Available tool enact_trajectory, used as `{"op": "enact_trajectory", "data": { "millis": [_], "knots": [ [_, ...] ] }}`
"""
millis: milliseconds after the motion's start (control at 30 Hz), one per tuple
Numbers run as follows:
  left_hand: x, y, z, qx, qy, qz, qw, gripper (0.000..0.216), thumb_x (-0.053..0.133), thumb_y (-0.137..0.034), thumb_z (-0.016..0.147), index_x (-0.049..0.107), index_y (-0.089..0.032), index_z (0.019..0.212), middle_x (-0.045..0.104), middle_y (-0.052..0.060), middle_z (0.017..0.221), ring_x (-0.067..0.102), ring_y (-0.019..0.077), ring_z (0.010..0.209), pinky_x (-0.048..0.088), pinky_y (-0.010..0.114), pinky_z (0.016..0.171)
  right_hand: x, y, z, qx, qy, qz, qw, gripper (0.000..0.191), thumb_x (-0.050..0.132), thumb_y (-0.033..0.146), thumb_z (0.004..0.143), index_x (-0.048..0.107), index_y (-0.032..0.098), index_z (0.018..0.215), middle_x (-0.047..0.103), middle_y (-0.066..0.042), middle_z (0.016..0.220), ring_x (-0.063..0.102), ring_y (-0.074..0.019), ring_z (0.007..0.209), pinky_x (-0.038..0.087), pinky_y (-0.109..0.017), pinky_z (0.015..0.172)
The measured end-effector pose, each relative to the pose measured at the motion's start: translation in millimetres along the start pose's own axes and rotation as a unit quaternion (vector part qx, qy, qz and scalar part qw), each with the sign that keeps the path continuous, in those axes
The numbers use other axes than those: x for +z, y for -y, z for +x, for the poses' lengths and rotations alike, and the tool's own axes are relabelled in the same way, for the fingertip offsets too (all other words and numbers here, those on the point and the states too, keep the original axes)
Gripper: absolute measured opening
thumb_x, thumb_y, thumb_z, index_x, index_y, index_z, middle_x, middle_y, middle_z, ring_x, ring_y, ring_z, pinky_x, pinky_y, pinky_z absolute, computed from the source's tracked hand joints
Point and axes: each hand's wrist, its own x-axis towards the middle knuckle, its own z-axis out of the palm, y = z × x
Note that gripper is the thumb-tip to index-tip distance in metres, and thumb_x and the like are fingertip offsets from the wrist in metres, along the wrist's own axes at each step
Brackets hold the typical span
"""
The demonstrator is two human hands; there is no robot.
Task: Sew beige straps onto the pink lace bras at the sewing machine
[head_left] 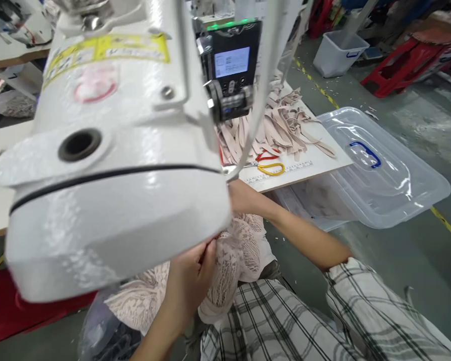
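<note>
A large white sewing machine head (120, 215) fills the left and middle of the view and hides the needle area. Below its right end, my left hand (193, 273) pinches the edge of a pale pink lace garment (227, 273), thumb against bent fingers. The lace hangs down over my lap, and part of it spreads to the left under my wrist. My right hand (244, 198) reaches in at the machine's right side, above the lace. Its fingers are hidden behind the machine head, so their grip does not show.
Pale pink fabric strips (281, 125) lie heaped on the white table (319, 168), near scissors (270, 168) with red and yellow handles. A control panel (231, 65) stands behind the machine. At right is a clear plastic bin lid (391, 175); farther back are a white bin (338, 52) and red stool (402, 65).
</note>
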Motion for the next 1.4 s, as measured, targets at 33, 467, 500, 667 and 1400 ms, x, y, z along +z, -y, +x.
{"op": "enact_trajectory", "data": {
  "millis": [33, 467, 500, 667, 1400],
  "knots": [
    [0.2, 1.0, -0.7, 0.017, -0.007, 0.006, 1.0, 0.029, 0.049, -0.025, 0.094, 0.075, -0.021, 0.107, 0.078, 0.005, 0.102, 0.076, 0.0217, 0.09, 0.061, 0.025, 0.075, 0.5, -1.2, 0.3, -0.007, 0.002, 0.009, 1.0, 0.015, 0.068, 0.015, 0.075, 0.056, 0.018, 0.067, 0.056, -0.001, 0.081, 0.054, -0.0183, 0.081, 0.045, -0.028, 0.072],
    [-1.8, 6.9, -9.5, 0.034, -0.078, 0.084, 0.993, 0.027, 0.048, -0.021, 0.094, 0.074, -0.019, 0.102, 0.079, 0.004, 0.093, 0.076, 0.0167, 0.076, 0.059, 0.02, 0.068, 15.4, 0.2, -0.4, 0.002, -0.06, 0.033, 0.998, 0.013, 0.065, 0.014, 0.075, 0.053, 0.018, 0.075, 0.055, -0.001, 0.088, 0.054, -0.0175, 0.082, 0.042, -0.027, 0.068],
    [-1.6, 7.8, -9.5, 0.032, -0.084, 0.085, 0.992, 0.027, 0.049, -0.021, 0.094, 0.075, -0.019, 0.101, 0.079, 0.003, 0.091, 0.076, 0.0164, 0.074, 0.058, 0.02, 0.065, 15.7, 1.3, -0.8, 0.005, -0.061, 0.028, 0.998, 0.013, 0.065, 0.014, 0.075, 0.053, 0.018, 0.074, 0.055, -0.001, 0.088, 0.054, -0.0177, 0.082, 0.042, -0.027, 0.067],
    [1.3, 11.9, -8.3, 0.045, -0.093, 0.08, 0.991, 0.027, 0.05, -0.021, 0.093, 0.076, -0.018, 0.099, 0.079, 0.002, 0.084, 0.074, 0.0151, 0.067, 0.056, 0.019, 0.062, 14.9, 0.8, -2.1, 0.0, -0.063, 0.036, 0.997, 0.01, 0.062, 0.014, 0.075, 0.053, 0.018, 0.076, 0.055, -0.002, 0.088, 0.051, -0.0174, 0.081, 0.042, -0.026, 0.064],
    [8.2, 16.7, -11.6, 0.038, -0.097, 0.052, 0.993, 0.029, 0.049, -0.026, 0.095, 0.074, -0.02, 0.109, 0.079, 0.005, 0.098, 0.076, 0.0179, 0.082, 0.058, 0.021, 0.065, 14.3, -7.0, -3.1, -0.018, -0.069, -0.002, 0.997, 0.019, 0.059, 0.011, 0.072, 0.044, 0.02, 0.066, 0.054, -0.002, 0.083, 0.052, -0.018, 0.078, 0.042, -0.029, 0.067]
  ]
}}
